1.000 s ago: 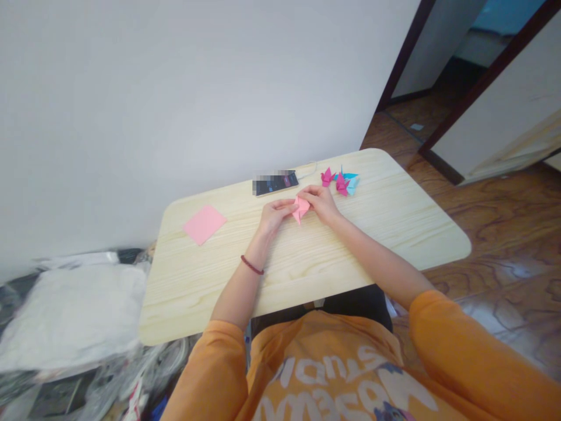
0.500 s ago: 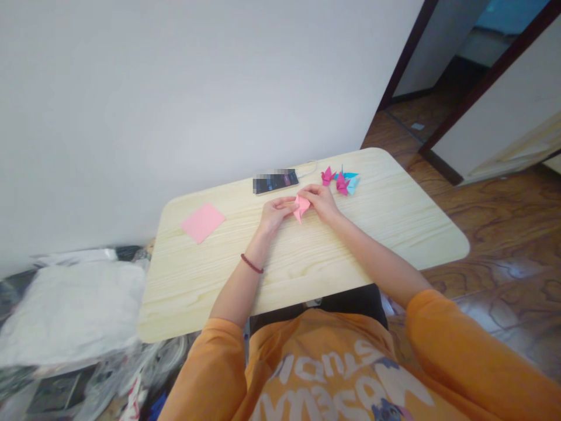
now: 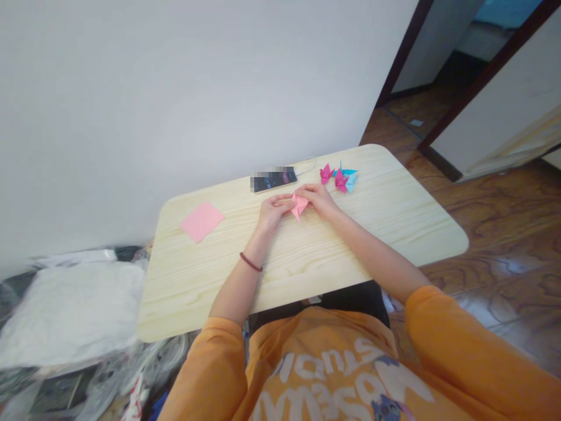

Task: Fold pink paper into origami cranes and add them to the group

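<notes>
A small folded piece of pink origami paper (image 3: pixel 300 206) is held over the middle of the table, one pointed tip hanging down toward me. My left hand (image 3: pixel 272 213) pinches its left side between thumb and fingers. On the other side, my right hand (image 3: pixel 319 199) grips the upper right part. Fingertips cover part of the folds. Just beyond my right hand lie several finished paper cranes: a magenta one (image 3: pixel 326 173), a second magenta crane (image 3: pixel 340 180) and blue ones (image 3: pixel 350 177) beside it.
A flat pink paper square (image 3: pixel 202 222) lies on the left part of the pale wooden table (image 3: pixel 210 286). A phone (image 3: pixel 274 179) with a white cable (image 3: pixel 308 166) rests near the wall side. White bundled stuff (image 3: pixel 74 310) sits left of the table.
Both hands stay on the pink origami paper, which has turned slightly and shows a wider face. The whole view has shifted a little; the cranes, phone and flat square stay put.
</notes>
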`<action>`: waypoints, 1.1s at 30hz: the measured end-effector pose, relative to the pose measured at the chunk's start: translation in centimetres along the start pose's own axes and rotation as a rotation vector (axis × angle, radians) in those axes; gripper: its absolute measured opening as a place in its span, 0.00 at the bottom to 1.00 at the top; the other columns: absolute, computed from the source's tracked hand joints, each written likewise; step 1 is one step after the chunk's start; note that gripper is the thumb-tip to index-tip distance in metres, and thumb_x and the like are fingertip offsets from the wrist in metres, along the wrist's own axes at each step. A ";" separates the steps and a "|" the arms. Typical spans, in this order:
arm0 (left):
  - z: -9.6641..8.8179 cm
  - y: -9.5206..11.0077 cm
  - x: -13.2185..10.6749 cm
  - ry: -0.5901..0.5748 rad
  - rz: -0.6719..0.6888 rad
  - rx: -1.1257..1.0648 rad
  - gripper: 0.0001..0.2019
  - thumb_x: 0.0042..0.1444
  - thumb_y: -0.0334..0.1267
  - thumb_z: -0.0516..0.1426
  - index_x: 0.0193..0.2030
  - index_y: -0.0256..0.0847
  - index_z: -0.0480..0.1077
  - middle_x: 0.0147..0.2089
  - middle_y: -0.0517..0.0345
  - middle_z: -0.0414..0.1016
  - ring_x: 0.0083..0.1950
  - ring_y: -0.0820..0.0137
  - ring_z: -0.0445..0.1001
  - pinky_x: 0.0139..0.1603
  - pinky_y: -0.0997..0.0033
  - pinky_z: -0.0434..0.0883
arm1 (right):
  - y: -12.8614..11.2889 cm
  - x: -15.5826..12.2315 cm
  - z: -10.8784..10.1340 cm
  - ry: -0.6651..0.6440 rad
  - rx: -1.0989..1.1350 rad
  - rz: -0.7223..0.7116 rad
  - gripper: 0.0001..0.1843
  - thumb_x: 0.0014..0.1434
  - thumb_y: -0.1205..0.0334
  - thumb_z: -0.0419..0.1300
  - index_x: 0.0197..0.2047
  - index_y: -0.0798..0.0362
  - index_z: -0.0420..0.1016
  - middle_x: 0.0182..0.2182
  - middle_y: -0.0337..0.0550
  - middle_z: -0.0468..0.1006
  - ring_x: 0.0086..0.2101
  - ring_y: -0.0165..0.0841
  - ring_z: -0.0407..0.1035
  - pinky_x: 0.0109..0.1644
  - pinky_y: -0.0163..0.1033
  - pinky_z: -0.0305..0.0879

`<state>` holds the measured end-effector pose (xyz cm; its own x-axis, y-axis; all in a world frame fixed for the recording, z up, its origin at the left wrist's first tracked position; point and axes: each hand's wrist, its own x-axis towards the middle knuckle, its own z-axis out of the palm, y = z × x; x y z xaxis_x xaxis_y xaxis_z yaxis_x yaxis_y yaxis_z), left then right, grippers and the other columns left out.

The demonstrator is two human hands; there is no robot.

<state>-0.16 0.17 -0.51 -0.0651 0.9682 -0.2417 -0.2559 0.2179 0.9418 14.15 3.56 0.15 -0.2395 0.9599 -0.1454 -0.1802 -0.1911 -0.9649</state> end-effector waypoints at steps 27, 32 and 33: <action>0.4 -0.1 -0.2 -0.023 0.046 0.040 0.22 0.26 0.37 0.71 0.30 0.38 0.69 0.22 0.60 0.76 0.24 0.73 0.73 0.31 0.73 0.68 | -0.4 0.3 -0.6 -0.010 -0.149 -0.108 0.10 0.43 0.57 0.65 0.24 0.56 0.76 0.17 0.37 0.70 0.20 0.25 0.58 0.23 0.33 0.50; 0.3 -0.1 -0.1 -0.024 0.042 0.036 0.22 0.27 0.35 0.71 0.30 0.37 0.68 0.22 0.61 0.76 0.24 0.73 0.73 0.32 0.72 0.69 | -0.9 0.4 -0.7 0.014 -0.071 -0.083 0.12 0.47 0.56 0.64 0.23 0.57 0.75 0.16 0.36 0.67 0.18 0.23 0.56 0.21 0.31 0.46; 0.3 -0.1 -0.1 -0.018 0.041 0.037 0.22 0.27 0.35 0.71 0.30 0.37 0.68 0.22 0.60 0.76 0.25 0.73 0.73 0.32 0.72 0.69 | -1.0 0.3 -0.7 0.016 -0.060 -0.088 0.12 0.47 0.55 0.64 0.25 0.57 0.76 0.16 0.36 0.67 0.18 0.22 0.56 0.20 0.31 0.46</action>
<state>0.18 0.07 -0.47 -0.0571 0.9784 -0.1985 -0.2176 0.1819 0.9589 14.94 4.23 0.92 -0.2096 0.9758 -0.0622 -0.1424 -0.0934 -0.9854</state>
